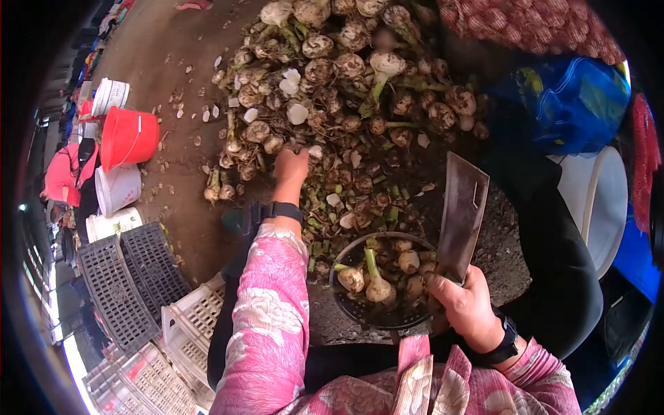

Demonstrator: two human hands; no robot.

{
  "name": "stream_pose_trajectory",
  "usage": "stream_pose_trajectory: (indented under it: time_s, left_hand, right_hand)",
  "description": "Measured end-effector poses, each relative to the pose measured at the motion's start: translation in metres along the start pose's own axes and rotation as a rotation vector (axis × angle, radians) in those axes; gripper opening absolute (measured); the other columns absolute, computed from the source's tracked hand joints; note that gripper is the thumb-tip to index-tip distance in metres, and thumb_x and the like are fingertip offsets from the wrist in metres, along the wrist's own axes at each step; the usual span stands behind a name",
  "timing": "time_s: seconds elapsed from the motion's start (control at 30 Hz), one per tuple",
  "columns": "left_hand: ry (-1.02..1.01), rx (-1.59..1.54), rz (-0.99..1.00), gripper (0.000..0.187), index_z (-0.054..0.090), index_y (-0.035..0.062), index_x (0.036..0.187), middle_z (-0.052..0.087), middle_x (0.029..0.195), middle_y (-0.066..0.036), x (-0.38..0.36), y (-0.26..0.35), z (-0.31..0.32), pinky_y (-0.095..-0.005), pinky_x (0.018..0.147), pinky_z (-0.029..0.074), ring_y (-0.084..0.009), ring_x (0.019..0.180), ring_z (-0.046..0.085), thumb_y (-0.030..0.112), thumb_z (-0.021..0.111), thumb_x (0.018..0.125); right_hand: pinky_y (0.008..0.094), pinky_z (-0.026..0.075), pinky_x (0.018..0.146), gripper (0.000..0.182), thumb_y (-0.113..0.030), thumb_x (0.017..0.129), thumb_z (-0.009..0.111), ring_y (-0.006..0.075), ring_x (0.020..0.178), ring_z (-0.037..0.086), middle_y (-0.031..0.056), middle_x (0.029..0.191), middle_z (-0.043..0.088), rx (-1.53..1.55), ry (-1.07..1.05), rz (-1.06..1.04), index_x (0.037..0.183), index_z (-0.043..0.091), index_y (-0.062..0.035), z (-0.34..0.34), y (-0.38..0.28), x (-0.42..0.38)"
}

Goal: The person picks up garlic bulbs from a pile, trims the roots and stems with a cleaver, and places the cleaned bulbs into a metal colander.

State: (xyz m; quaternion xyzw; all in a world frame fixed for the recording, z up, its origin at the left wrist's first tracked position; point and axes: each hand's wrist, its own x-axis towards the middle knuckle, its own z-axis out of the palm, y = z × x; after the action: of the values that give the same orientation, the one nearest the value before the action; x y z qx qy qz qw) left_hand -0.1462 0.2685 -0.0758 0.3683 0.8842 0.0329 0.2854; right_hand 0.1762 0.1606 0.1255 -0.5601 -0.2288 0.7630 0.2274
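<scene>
My right hand [467,304] is closed around the handle of a cleaver [463,214], its broad, stained blade pointing up and away from me. My left hand [291,166] reaches forward to the near side of a heap of muddy bulbs [349,66] with roots and green stalks. Its fingers look curled in, but whatever they grip is hidden. Just right of them lies a small pale piece [315,151]. Below the cleaver, between my legs, a round dark basin with a metal rim [339,304] holds several trimmed bulbs [379,289].
Cut stalks and scraps [339,204] litter the ground before me. Left are a red bucket [129,138], white buckets and plastic crates [117,294]. Right stand a blue bag [570,104] and a white tub [609,207]. A full net sack [532,24] lies beyond the heap.
</scene>
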Motion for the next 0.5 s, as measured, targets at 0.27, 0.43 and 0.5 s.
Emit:
stream_pose_trajectory:
  time_s: [0.27,0.43,0.5]
  left_hand:
    - [-0.727,-1.489,0.239,0.031,0.048,-0.0047,0.108,0.059,0.095,-0.015,-0.202,0.035,-0.08,-0.0325,0.064,0.05,-0.0229,0.077,0.06,0.011,0.051,0.081]
    - [-0.687,-1.159,0.519,0.044,0.038,-0.0035,0.121,0.053,0.11,-0.01,-0.309,0.041,-0.092,-0.0315,0.088,0.039,-0.0204,0.098,0.053,0.004,0.051,0.08]
    - [-0.631,-0.907,0.679,0.039,0.042,-0.0037,0.117,0.054,0.108,-0.01,-0.333,0.037,-0.095,-0.0308,0.088,0.039,-0.0205,0.097,0.052,0.002,0.049,0.079]
  right_hand:
    - [0.0323,0.045,0.055,0.026,-0.019,0.071,0.06,0.0218,0.057,0.058,0.0148,0.06,0.057,-0.526,0.091,-0.277,0.085,0.059,0.0028,-0.01,0.007,-0.002]
    - [0.04,0.047,0.057,0.022,-0.02,0.068,0.063,0.0349,0.064,0.058,0.0189,0.065,0.057,-1.0,0.135,-0.63,0.07,0.053,-0.0005,-0.001,0.001,-0.038]
    - [0.0393,0.048,0.057,0.022,-0.02,0.067,0.063,0.0337,0.062,0.058,0.0176,0.064,0.057,-1.085,0.105,-0.731,0.07,0.053,-0.001,0.001,0.006,-0.051]
